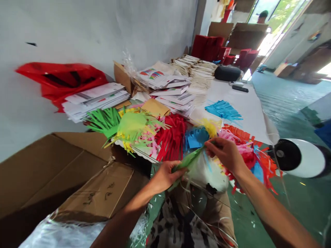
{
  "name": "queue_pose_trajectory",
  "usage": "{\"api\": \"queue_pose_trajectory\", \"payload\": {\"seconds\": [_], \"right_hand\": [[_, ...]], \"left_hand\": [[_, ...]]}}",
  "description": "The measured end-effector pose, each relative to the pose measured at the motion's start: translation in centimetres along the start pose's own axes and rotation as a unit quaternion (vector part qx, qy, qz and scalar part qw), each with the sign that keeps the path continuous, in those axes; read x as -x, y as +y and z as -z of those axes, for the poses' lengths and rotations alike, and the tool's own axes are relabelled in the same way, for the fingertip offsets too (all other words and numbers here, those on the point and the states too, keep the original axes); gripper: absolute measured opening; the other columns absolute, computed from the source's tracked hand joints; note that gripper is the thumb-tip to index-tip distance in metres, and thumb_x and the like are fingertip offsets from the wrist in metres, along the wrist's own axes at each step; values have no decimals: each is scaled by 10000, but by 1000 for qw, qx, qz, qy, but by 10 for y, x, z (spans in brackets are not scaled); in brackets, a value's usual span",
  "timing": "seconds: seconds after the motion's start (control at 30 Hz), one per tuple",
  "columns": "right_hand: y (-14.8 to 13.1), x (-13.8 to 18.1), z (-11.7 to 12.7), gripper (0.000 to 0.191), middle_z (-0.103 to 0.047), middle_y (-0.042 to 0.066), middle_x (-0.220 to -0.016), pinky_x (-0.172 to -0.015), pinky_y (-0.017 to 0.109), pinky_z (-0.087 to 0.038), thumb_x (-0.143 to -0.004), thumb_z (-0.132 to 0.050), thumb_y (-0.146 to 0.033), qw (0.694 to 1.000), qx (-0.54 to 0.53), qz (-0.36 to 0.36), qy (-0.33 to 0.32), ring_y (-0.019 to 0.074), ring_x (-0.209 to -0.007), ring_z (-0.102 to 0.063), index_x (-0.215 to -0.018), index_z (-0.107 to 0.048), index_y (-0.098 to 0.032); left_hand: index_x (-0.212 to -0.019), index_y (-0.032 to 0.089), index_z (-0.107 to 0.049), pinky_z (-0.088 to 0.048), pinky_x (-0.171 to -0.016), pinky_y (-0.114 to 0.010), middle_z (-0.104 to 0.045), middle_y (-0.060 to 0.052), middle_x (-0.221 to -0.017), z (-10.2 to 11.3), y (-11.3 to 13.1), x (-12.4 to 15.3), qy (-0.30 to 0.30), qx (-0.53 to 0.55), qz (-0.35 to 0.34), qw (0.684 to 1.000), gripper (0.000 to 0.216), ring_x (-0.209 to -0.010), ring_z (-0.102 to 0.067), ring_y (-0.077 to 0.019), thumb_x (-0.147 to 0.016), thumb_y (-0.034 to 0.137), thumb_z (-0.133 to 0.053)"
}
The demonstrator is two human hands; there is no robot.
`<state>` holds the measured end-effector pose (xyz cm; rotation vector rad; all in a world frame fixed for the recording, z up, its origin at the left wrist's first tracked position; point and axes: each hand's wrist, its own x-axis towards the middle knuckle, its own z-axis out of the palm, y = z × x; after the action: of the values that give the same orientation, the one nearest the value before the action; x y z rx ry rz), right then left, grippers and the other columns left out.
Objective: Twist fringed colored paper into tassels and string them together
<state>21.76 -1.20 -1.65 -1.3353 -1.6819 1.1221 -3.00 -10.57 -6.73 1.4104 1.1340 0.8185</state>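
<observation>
My left hand point(165, 175) grips the lower end of a rolled green paper strip point(188, 159). My right hand point(225, 151) pinches its upper end, just above my lap. Right behind my hands lie piles of fringed cut paper: green point(104, 120), lime point(134, 125), red point(172, 136), blue point(195, 137), yellow point(210, 126) and pink with orange-red point(244, 148). A clear plastic bag point(207, 174) with white contents sits under the strip, between my hands.
An open cardboard box point(59, 172) stands at my left. Stacks of printed sheets point(95, 98) and envelopes point(173, 93) cover the table along the wall. A red plastic bag point(62, 79), a cyan fringe point(223, 110), a black pouch point(227, 73) and a small white fan point(300, 157) are nearby.
</observation>
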Motion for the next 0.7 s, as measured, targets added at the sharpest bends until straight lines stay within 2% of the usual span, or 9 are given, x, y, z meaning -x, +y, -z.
{"api": "queue_pose_trajectory", "payload": {"seconds": [0.13, 0.27, 0.33, 0.37, 0.4, 0.47, 0.57, 0.63, 0.7], "right_hand": [[8, -53, 20, 418, -715, 44, -691, -541, 339, -506, -863, -686, -635, 997, 57, 1, 54, 211, -560, -647, -883, -693, -218], [6, -78, 26, 403, -782, 107, -875, -668, 374, -503, -943, -593, -475, 955, 266, -11, 129, 265, -724, -715, -1184, -710, -174], [0, -74, 21, 513, -799, 135, -1035, -729, 399, -496, -975, -557, -433, 920, 353, 6, 169, 308, -866, -737, -1417, -605, -178], [-4, -68, 16, 549, -797, 138, -1097, -735, 405, -490, -990, -539, -427, 908, 379, 19, 179, 321, -909, -736, -1485, -550, -189], [-7, -62, 11, 557, -792, 135, -1133, -722, 404, -485, -1001, -524, -422, 900, 394, 32, 183, 327, -923, -733, -1511, -524, -200], [-12, -48, -2, 516, -784, 123, -1158, -672, 385, -474, -1010, -511, -405, 894, 405, 70, 180, 314, -893, -727, -1486, -545, -209], [-18, -32, -19, 452, -770, 124, -1176, -604, 354, -465, -1012, -508, -360, 891, 397, 147, 166, 253, -778, -707, -1424, -582, -191], [-24, -24, -26, 432, -752, 133, -1227, -600, 352, -486, -1018, -502, -325, 889, 388, 193, 147, 229, -753, -701, -1422, -581, -195], [-36, -18, -29, 444, -712, 149, -1328, -709, 392, -553, -1021, -499, -274, 884, 376, 255, 113, 264, -918, -728, -1455, -560, -205]], "left_hand": [[-876, 192, -772, -507, -702, -267, -759, -16, -844, 41, 13, 18, 29, -125, -83, 988, 261, -763, -676, -174, -967, 408, -658], [-915, 213, -778, -540, -875, -362, -795, -61, -966, 109, 22, 16, 266, -216, -124, 931, 331, -921, -712, -247, -1015, 459, -581], [-1099, 185, -757, -471, -1023, -457, -763, -130, -1154, 150, 20, 7, 398, -253, -104, 876, 350, -1096, -654, -316, -1024, 461, -554], [-1133, 186, -750, -437, -1071, -489, -748, -141, -1197, 170, 18, 2, 473, -321, -73, 817, 362, -1146, -629, -341, -1009, 471, -564], [-1152, 171, -744, -407, -1098, -522, -731, -169, -1233, 189, 15, -4, 511, -378, -33, 771, 394, -1204, -597, -380, -987, 494, -590], [-1092, 154, -754, -415, -1062, -557, -705, -219, -1244, 218, 10, -15, 533, -420, 48, 733, 435, -1248, -555, -443, -929, 544, -652], [-931, 177, -745, -449, -1026, -517, -721, -183, -1163, 237, 9, -28, 525, -405, 72, 745, 288, -1193, -587, -401, -891, 458, -692], [-906, 193, -718, -473, -1019, -443, -741, -114, -1085, 233, 15, -33, 500, -392, 27, 771, 182, -1094, -640, -308, -907, 363, -656], [-937, 202, -703, -497, -992, -386, -748, -64, -1026, 218, 24, -37, 447, -384, -44, 806, 144, -1011, -666, -242, -922, 319, -621]]}}
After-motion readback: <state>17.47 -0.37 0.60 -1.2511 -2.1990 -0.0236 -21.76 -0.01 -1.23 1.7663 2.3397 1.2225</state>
